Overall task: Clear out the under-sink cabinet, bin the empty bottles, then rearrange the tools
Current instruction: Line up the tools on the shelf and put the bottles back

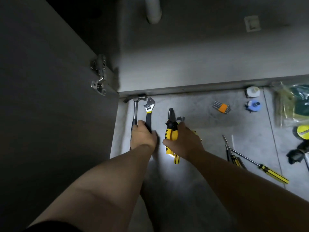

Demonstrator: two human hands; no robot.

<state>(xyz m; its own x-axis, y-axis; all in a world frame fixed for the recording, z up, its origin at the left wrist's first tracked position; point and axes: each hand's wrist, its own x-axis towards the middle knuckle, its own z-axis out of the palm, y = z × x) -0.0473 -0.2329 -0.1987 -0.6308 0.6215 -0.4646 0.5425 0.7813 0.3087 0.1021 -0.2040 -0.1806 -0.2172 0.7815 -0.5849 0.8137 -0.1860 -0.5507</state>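
Observation:
On the grey floor in front of the cabinet lie a hammer and an adjustable wrench with a black handle, side by side. My left hand covers both handles, fingers curled round them. Just to the right, my right hand grips yellow-and-black pliers with the jaws pointing toward the cabinet. Another yellow-handled tool sticks out below that hand. The cabinet floor behind looks bare.
The open cabinet door with its hinge stands at left. A drain pipe hangs inside. Hex keys, two small bottles, a plastic bag, tape and screwdrivers lie at right.

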